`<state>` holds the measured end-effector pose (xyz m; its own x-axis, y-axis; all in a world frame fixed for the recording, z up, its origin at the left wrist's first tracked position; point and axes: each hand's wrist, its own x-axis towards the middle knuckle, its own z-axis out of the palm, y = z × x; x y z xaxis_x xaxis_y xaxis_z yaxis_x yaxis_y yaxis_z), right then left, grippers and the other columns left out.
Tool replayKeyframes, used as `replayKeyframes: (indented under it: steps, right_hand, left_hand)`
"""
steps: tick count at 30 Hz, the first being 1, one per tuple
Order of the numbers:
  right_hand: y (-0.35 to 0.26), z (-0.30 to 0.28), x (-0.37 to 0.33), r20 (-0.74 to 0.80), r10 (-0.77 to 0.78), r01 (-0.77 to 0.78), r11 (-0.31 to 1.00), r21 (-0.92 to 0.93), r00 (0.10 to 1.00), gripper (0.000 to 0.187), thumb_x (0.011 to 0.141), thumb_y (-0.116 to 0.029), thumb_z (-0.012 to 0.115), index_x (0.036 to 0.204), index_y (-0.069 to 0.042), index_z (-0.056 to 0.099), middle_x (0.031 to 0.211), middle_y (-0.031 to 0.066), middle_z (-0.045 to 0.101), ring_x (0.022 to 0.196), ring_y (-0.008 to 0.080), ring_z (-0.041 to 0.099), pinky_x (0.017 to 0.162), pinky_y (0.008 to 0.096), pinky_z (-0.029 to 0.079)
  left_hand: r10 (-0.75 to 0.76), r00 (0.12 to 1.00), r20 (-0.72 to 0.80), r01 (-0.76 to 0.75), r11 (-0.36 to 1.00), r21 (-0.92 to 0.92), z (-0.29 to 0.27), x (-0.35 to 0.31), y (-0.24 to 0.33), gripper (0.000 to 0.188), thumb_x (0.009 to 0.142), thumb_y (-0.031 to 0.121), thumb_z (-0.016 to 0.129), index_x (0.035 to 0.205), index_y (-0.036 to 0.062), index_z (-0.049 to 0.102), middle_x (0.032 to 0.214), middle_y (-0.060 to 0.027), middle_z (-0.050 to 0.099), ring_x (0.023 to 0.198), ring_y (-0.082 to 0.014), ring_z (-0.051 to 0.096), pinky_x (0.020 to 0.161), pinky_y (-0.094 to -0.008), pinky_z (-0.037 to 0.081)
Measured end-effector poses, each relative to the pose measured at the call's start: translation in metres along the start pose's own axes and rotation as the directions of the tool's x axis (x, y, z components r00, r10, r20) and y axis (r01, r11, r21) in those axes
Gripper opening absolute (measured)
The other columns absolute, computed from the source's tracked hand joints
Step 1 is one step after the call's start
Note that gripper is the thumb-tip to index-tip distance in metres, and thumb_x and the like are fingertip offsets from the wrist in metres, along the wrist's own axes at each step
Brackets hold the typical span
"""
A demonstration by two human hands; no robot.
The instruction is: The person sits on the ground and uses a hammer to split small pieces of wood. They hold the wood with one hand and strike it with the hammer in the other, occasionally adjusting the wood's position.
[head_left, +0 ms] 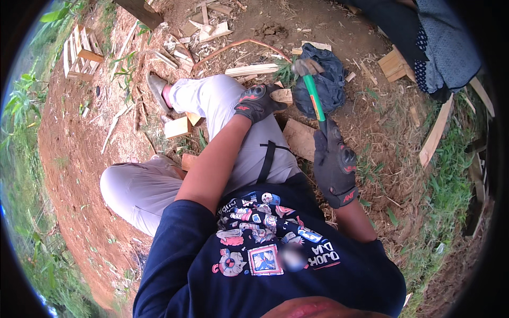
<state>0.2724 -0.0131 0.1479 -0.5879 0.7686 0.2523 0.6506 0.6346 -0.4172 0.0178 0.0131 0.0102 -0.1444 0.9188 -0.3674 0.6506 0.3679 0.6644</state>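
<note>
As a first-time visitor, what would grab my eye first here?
Probably the green-handled metal hammer, right of centre, in the black-gloved right hand. Just right of its head shows a crumpled dark plastic bag. At upper left stands a crate-like stack of pale wooden slats.

Navy short-sleeved shirt [350, 275] worn, cartoon prints [264, 259] on front, pale trousers [212, 103] crossed by black strap [267, 163], dark gloves [335, 169] marked red
</note>
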Motion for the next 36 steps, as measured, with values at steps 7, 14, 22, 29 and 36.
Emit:
replayKeyframes:
  steps: [7,14,22,29,36]
  right_hand:
    - [0.012,0.009,-0.003,0.306,0.143,-0.088,0.979,-0.184,0.941,0.049,0.107,-0.013,0.062,0.153,0.0,0.053,0.119,0.0267,0.074,0.1,0.042,0.076,0.081,0.0475,0.06]
    - [0.0,0.001,0.005,0.061,0.015,-0.013,0.999,-0.039,0.998,0.044,0.107,-0.013,0.062,0.149,-0.002,0.057,0.106,0.0257,0.076,0.091,0.0447,0.075,0.075,0.0496,0.059]
    - [0.023,0.006,0.003,0.191,0.034,-0.005,0.988,-0.153,0.981,0.043,0.108,-0.017,0.061,0.147,0.0,0.058,0.103,0.0248,0.076,0.085,0.0418,0.075,0.071,0.0499,0.059]
    - [0.011,0.017,-0.008,0.06,0.084,-0.084,0.996,0.003,0.995,0.043,0.108,-0.012,0.06,0.148,0.002,0.056,0.117,0.0267,0.075,0.098,0.0441,0.076,0.081,0.0488,0.062]
    - [-0.003,-0.009,-0.001,0.018,0.004,-0.006,0.998,0.067,1.0,0.042,0.109,-0.013,0.059,0.148,0.002,0.055,0.121,0.0301,0.073,0.107,0.0458,0.075,0.087,0.0488,0.061]
  left_hand:
    - [-0.02,1.0,-0.001,0.02,1.0,0.007,-0.007,-0.003,0.013,0.078,0.084,0.058,0.083,0.15,0.0196,0.066,0.138,-0.0149,0.074,0.13,-0.0343,0.069,0.111,-0.0442,0.053]
    - [-0.025,1.0,0.005,0.025,1.0,0.014,-0.004,-0.003,0.002,0.076,0.085,0.058,0.082,0.149,0.0206,0.067,0.136,-0.0154,0.074,0.129,-0.0342,0.068,0.11,-0.0452,0.053]
    - [0.019,1.0,0.008,-0.019,0.999,-0.026,0.002,0.001,0.004,0.07,0.085,0.056,0.082,0.144,0.02,0.069,0.134,-0.0145,0.075,0.126,-0.0339,0.07,0.108,-0.0447,0.054]
    - [0.023,1.0,0.018,-0.022,0.999,-0.024,-0.004,-0.003,0.009,0.072,0.085,0.056,0.083,0.146,0.0206,0.069,0.132,-0.0145,0.076,0.124,-0.034,0.071,0.107,-0.0448,0.055]
    - [0.064,0.998,-0.008,-0.064,0.998,-0.021,0.007,0.004,-0.01,0.072,0.085,0.054,0.084,0.146,0.0202,0.069,0.134,-0.0149,0.075,0.125,-0.0345,0.071,0.107,-0.0445,0.055]
